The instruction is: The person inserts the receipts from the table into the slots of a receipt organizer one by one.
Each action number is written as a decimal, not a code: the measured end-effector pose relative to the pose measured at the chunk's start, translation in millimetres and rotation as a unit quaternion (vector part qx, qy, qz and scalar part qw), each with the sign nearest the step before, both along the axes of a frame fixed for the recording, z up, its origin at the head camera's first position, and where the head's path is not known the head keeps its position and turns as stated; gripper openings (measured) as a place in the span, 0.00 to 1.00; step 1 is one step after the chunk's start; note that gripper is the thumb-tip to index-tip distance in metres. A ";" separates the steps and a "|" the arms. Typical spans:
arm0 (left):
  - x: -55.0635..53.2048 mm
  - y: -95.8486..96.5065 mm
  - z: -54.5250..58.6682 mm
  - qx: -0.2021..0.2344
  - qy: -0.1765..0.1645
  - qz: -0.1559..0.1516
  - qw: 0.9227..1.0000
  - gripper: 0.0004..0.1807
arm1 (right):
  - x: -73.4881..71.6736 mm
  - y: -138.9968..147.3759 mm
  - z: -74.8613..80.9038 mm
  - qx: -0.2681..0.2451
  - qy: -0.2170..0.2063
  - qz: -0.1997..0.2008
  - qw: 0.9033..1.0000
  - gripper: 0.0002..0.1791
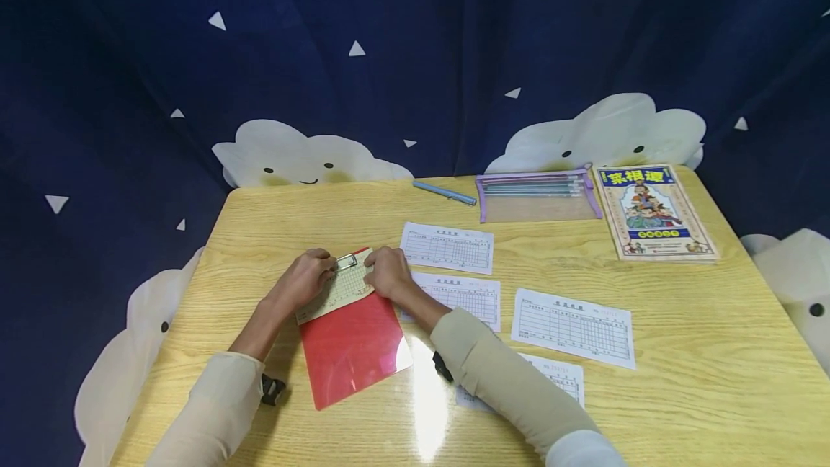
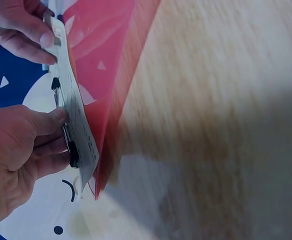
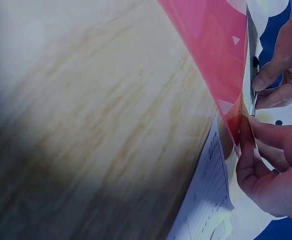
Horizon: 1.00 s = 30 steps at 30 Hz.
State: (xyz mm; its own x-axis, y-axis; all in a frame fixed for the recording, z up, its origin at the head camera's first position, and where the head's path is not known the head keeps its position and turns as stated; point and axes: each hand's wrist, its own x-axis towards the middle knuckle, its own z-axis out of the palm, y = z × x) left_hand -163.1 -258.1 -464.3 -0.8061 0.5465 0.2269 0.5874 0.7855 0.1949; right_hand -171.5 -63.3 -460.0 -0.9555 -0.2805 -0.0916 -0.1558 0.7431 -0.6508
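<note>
A translucent red clipboard [image 1: 357,352] with a metal clip [image 1: 346,261] is tilted up off the wooden table. Across its top lies a pale yellow printed form [image 1: 346,288]. My left hand [image 1: 306,278] grips the clip, its thumb [image 2: 59,115] on the near side and its fingers behind. At the form's other end, my right hand [image 1: 389,272] pinches the form's corner by the clipboard's edge; the same right hand [image 3: 273,172] shows curled fingers there. Whether it also holds the board itself is hard to tell.
White printed forms [image 1: 447,247] lie right of the clipboard, one [image 1: 573,326] farther right and another [image 1: 564,377] partly under the right sleeve. At the back are a blue pen [image 1: 444,193], a purple-edged pencil pouch [image 1: 541,209] and a book [image 1: 655,215].
</note>
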 end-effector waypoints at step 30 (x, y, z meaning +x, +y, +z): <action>-0.3 -1.5 -1.7 -0.001 0.001 0.017 1.000 0.10 | -3.0 141.3 17.3 -0.065 -0.015 -0.038 0.997 0.16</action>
